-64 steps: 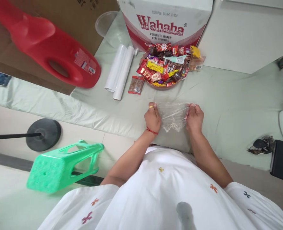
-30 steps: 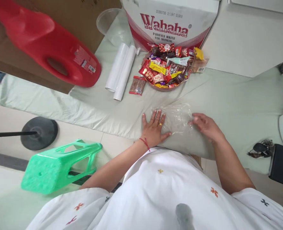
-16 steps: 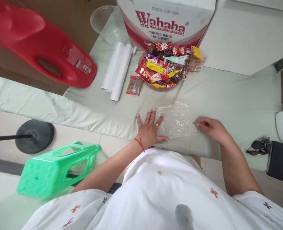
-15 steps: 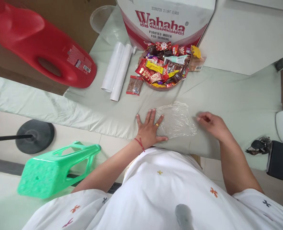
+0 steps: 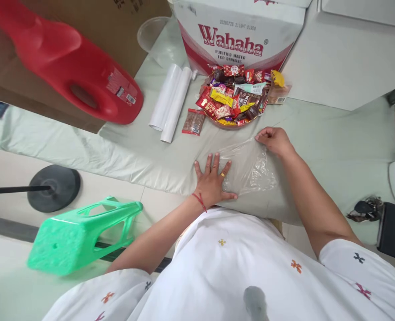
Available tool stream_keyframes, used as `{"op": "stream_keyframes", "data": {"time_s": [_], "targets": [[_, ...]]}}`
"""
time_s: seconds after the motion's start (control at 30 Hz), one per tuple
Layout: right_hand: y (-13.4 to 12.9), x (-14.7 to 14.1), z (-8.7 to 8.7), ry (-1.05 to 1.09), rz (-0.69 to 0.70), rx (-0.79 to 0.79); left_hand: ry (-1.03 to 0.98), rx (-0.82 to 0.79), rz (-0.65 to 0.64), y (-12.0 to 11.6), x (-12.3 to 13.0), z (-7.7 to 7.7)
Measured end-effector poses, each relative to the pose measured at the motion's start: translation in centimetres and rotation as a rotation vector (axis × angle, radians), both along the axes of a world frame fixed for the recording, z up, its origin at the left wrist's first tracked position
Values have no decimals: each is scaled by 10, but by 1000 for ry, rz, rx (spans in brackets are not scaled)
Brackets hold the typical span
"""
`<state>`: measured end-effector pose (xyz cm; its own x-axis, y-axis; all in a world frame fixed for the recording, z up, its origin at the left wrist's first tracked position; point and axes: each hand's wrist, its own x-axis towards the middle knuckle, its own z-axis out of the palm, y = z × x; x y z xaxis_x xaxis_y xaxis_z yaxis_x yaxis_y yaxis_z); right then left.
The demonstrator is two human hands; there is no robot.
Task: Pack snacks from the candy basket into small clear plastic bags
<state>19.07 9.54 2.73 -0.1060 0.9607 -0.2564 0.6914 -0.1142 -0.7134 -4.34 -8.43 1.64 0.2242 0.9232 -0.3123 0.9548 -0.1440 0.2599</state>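
Observation:
A clear, wrinkled plastic bag [image 5: 247, 171] lies on the pale green cloth in front of my body. My left hand [image 5: 213, 180] is spread flat, its fingers apart, over the left edge of the bag. At the bag's upper right corner, my right hand [image 5: 274, 140] pinches the film between thumb and fingers and pulls it taut. Just beyond stands a round bowl [image 5: 232, 125] heaped with wrapped sweets. A small red-edged packet [image 5: 193, 122] rests left of the bowl.
Two white rolls [image 5: 170, 102], a red jug [image 5: 100, 76] and a Wahaha carton [image 5: 240, 35] stand farther back. Keys [image 5: 365, 209] and a black phone [image 5: 392, 230] are at the right. A green stool [image 5: 63, 243] is at the lower left.
My right hand has moved up and left and has taken hold of the bag's upper right corner, which is now stretched upward. My left hand stays spread at the bag's left edge.

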Motion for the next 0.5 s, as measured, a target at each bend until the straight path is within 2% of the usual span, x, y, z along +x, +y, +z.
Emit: {"op": "stream_keyframes", "data": {"time_s": [0.1,0.17,0.27,0.3,0.4,0.5], "targets": [[-27,-10,12,-276,-8,341,-5,-7,5,0,1,-1],[-53,-39,24,-336,117,512,-13,-8,11,1,2,-2],[-75,-108,35,-360,605,424,-29,-59,25,3,2,-1],[-73,-133,36,-398,692,403,-35,-75,30,3,3,-1],[-46,-201,31,-525,685,308,-56,-69,34,4,2,0],[-13,-239,26,-557,617,238,-71,-34,25,3,1,-2]]}}
